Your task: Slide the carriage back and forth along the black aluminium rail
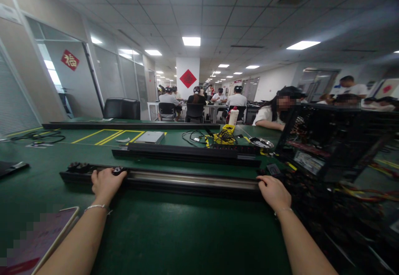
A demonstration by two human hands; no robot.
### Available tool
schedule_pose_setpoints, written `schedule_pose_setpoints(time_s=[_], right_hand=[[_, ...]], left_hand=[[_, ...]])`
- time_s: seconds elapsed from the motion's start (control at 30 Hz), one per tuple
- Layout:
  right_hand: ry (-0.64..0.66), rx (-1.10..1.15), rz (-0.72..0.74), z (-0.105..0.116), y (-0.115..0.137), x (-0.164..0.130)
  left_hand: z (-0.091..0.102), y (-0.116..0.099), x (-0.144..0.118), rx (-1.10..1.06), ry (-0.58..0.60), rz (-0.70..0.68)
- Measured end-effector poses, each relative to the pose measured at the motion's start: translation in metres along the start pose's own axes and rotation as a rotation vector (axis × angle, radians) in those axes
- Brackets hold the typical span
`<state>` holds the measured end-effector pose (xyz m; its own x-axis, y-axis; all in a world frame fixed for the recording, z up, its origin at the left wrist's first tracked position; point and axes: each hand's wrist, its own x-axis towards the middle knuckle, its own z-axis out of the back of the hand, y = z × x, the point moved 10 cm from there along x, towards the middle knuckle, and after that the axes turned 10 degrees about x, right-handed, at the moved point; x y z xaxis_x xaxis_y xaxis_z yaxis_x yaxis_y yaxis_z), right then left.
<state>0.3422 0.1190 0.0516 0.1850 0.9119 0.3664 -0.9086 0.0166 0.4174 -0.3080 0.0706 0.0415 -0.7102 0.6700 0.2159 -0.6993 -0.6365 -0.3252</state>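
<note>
From the head camera, the left hand (105, 183) lies on the near edge of a long black rail (187, 181) with a silvery strip, fingers curled over its left end beside a small black knob (117, 170). The right hand (273, 191) rests at the rail's right end, fingers bent and close together over the edge. Beyond the fingertips lies a second black bar (187, 153); right of the right hand stands an open computer chassis (336, 142) on the green table (174, 233)

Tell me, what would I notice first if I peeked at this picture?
Two bare arms reach onto a green table; the left hand and right hand rest on the ends of a long black rail lying crosswise. At right looms a black open metal frame trailing wires, and people sit at tables far behind.
</note>
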Motion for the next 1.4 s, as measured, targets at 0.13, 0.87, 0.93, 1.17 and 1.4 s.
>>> schedule_pose_setpoints(time_s=[0.13, 0.87, 0.93, 1.17, 1.4], right_hand=[[-0.007, 0.001, -0.003, 0.002, 0.001, -0.001], [-0.017, 0.013, 0.015, -0.001, 0.0, 0.002], [-0.021, 0.014, 0.015, 0.0, 0.0, 0.002], [-0.021, 0.006, 0.011, 0.001, 0.0, 0.001], [-0.007, 0.009, 0.0, 0.001, 0.001, 0.0]], left_hand=[[-0.001, 0.0, 0.001, -0.006, 0.0, 0.0], [-0.003, -0.001, 0.005, 0.004, 0.005, -0.032], [-0.001, -0.003, 0.004, 0.005, -0.009, -0.042], [0.003, -0.011, 0.0, 0.025, -0.039, -0.081], [0.0, -0.011, 0.002, 0.034, -0.041, -0.085]])
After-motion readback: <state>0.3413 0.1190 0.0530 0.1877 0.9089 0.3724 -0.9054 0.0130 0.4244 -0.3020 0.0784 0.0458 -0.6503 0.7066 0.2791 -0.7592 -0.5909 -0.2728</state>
